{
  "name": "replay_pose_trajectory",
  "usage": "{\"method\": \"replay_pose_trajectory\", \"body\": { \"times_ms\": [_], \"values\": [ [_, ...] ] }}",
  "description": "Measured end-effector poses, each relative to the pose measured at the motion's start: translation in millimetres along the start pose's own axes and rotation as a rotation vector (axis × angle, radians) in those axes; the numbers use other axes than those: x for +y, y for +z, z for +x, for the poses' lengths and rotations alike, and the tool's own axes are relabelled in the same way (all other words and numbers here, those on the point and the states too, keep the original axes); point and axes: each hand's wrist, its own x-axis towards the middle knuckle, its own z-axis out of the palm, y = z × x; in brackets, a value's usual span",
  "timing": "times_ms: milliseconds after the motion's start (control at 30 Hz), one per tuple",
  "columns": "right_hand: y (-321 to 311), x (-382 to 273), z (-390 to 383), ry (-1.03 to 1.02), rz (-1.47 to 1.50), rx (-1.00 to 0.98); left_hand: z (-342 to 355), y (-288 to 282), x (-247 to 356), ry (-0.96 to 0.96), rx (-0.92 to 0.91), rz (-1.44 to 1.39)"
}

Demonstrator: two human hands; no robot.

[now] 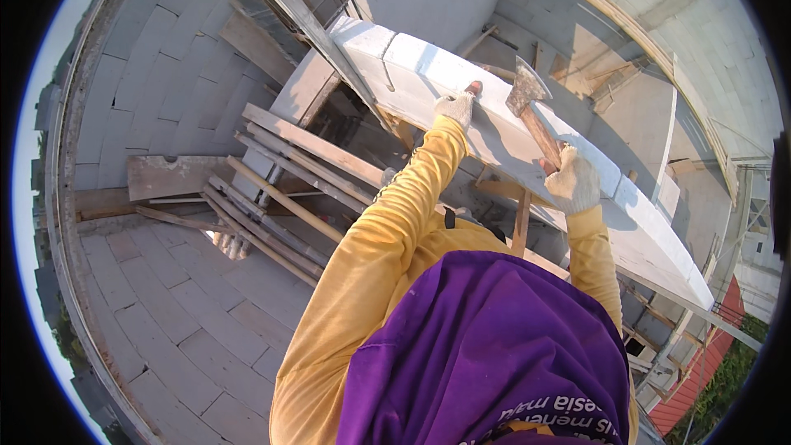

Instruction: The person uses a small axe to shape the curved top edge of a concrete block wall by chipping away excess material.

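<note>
Grey block walls [140, 74], hatchet [540, 130] held over white ledge [498, 107]

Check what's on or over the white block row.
Left hand sits at the white block row; right hand holds a hatchet over it. Surface behind hands and hatchet is hidden; hatchet contact unclear.

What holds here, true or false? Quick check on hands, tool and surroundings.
1. The right hand holds a hatchet by its wooden handle. True.
2. Both hands are bare. False: the left hand and the right wear pale gloves.
3. Both sleeves are yellow. True.
4. No timber lies to the person's left. False: wooden poles lie there.
5. The head covering is green. False: it is purple cloth.
</note>
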Motion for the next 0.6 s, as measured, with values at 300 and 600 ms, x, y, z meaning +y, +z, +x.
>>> {"method": "replay_pose_trajectory", "body": {
  "times_ms": [300, 600],
  "values": [
    [9.9, 0.3, -4.9, 0.012, 0.054, 0.029, 28.9, -100.8, 46.0, 0.094, 0.364, -0.429],
    [24.9, 5.2, -9.9, -0.002, 0.009, 0.086, 78.3, -169.2, 99.4, 0.027, 0.384, -0.143]
  ]
}}
